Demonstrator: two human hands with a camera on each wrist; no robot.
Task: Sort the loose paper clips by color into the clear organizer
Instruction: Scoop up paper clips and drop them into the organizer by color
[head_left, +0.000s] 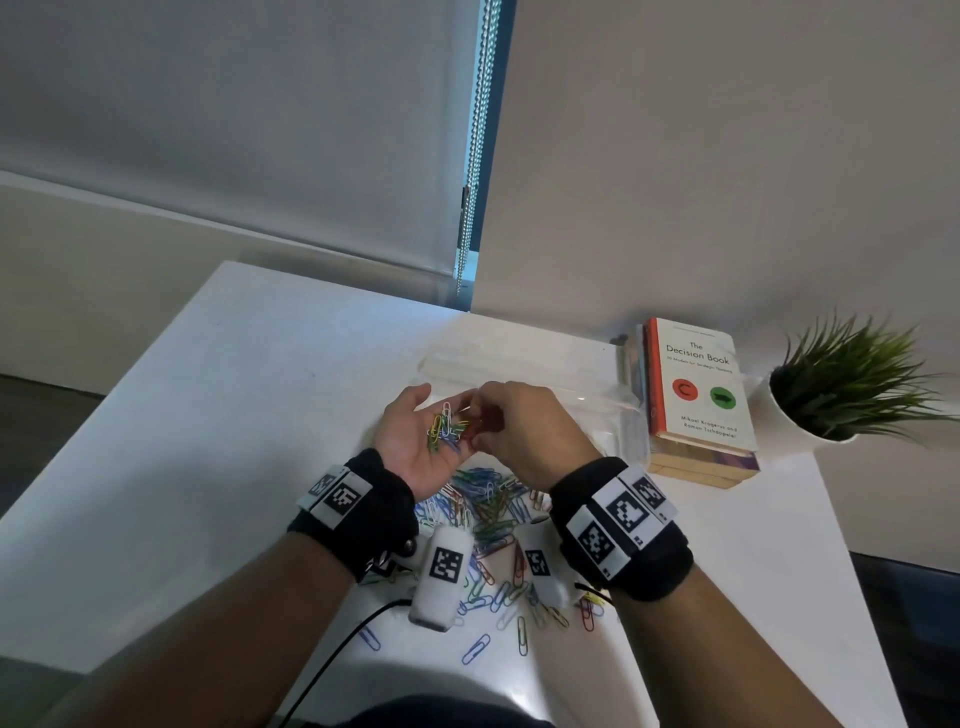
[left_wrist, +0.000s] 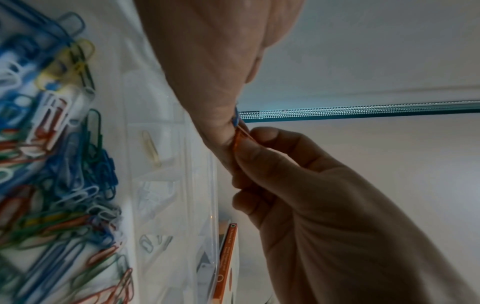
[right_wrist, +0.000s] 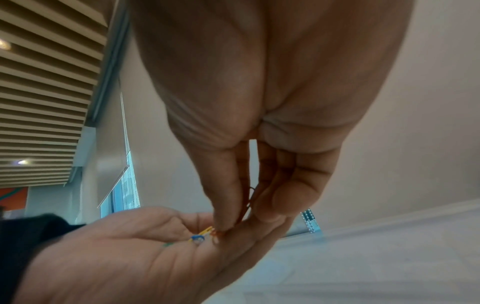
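Observation:
My left hand (head_left: 415, 441) is held palm up above the table and cradles a small handful of mixed paper clips (head_left: 444, 431), also seen in the right wrist view (right_wrist: 198, 237). My right hand (head_left: 483, 421) reaches into that palm and pinches a red-orange clip (left_wrist: 241, 135) between thumb and fingers (right_wrist: 226, 197). The clear organizer (head_left: 597, 402) lies just behind both hands; one compartment holds a yellow clip (left_wrist: 150, 148). A big pile of loose colored clips (head_left: 485, 512) lies on the white table under my wrists.
A stack of books (head_left: 698, 384) stands right of the organizer, with a potted plant (head_left: 852, 379) beyond it. A black cable (head_left: 332, 654) runs off the table's near edge. Stray clips (head_left: 475, 649) lie toward me.

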